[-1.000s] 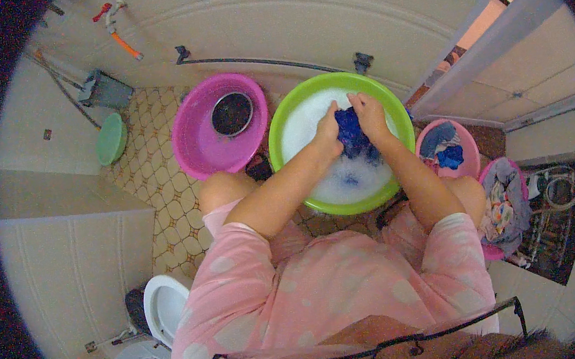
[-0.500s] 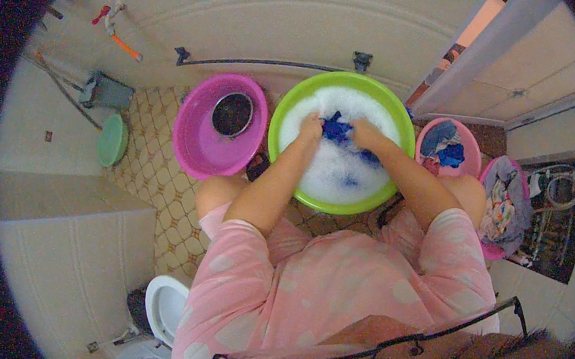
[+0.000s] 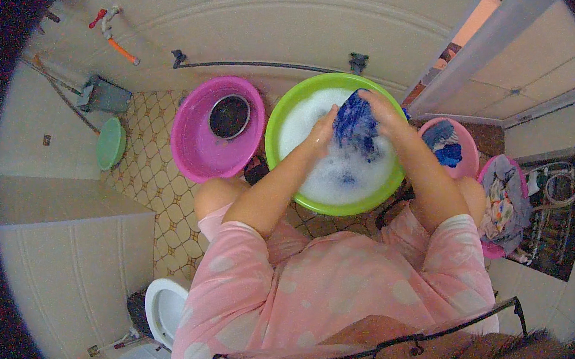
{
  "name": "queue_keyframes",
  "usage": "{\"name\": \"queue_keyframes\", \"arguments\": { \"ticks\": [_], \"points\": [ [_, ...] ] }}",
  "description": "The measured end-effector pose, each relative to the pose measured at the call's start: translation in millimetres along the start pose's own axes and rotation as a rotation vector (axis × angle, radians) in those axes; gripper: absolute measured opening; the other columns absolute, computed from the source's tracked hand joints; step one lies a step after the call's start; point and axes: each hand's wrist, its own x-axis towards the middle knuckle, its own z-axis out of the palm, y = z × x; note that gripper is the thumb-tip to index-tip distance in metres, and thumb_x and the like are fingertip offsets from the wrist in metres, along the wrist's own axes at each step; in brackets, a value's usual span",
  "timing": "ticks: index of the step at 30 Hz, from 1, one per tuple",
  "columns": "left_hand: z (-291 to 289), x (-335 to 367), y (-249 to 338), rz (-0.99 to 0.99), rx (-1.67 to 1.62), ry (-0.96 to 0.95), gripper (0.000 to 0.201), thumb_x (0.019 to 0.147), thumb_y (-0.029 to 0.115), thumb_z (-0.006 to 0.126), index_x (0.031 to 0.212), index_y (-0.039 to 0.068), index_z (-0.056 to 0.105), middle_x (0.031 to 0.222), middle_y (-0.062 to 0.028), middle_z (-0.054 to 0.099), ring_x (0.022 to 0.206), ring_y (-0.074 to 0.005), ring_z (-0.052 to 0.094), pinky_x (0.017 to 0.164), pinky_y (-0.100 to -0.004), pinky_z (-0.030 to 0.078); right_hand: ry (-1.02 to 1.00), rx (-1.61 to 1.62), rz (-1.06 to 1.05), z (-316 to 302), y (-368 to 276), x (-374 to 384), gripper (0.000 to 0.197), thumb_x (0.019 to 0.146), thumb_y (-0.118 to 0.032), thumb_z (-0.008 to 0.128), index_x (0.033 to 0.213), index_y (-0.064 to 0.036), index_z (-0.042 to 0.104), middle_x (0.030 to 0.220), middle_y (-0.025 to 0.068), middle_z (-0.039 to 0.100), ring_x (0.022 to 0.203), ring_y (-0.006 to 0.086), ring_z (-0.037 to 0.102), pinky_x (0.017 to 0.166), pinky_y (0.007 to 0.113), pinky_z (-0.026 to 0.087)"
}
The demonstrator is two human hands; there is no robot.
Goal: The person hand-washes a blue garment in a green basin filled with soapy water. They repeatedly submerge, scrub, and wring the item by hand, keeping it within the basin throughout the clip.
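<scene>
Over a green basin [image 3: 289,196] of white suds [image 3: 309,113], a wet dark blue patterned cloth [image 3: 356,121] hangs between my two hands. My left hand [image 3: 325,130] is closed on its left edge. At the upper right edge my right hand [image 3: 381,113] grips the same cloth, fingers bent round it. The cloth's lower end trails toward the foam. Another bluish patch, perhaps submerged fabric, shows through the suds nearer me. My fingertips are partly hidden behind the cloth.
To the left is a magenta basin [image 3: 208,162] with a round dark-centred pan [image 3: 229,116] in it. At right, a pink tub [image 3: 469,148] and another pink basin hold clothes [image 3: 505,196]. A toilet [image 3: 166,310] is at lower left. A wall tap [image 3: 109,21] is at upper left.
Both hands have lifted the blue cloth out of the suds and spread it upward. My right hand has moved up and to the right; my left has shifted slightly right.
</scene>
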Motion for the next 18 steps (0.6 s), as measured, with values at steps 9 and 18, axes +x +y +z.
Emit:
{"name": "queue_keyframes", "arguments": {
  "ticks": [9,18],
  "points": [
    [-46,57,-35,0.022,-0.529,-0.067,0.04,0.084,0.048,0.041,0.086,0.011,0.055,0.078,-0.008,0.058,0.074,-0.024,0.055,0.07,-0.0402,0.046,0.114,-0.809,-0.768,75,-6,-69,0.015,0.076,-0.017,0.056,0.083,-0.0043,0.054,0.083,0.0142,0.054,0.078,0.0302,0.054,0.064,0.037,0.045],
    [13,11,-29,0.05,-0.525,-0.14,0.029,0.083,0.031,0.046,0.103,0.01,0.051,0.094,-0.0088,0.058,0.091,-0.0269,0.053,0.083,-0.0423,0.041,0.191,-1.215,-0.698,60,-32,-60,0.023,0.083,-0.025,0.045,0.079,-0.0045,0.054,0.078,0.0136,0.054,0.07,0.0306,0.054,0.058,0.042,0.045]
  ]
}}
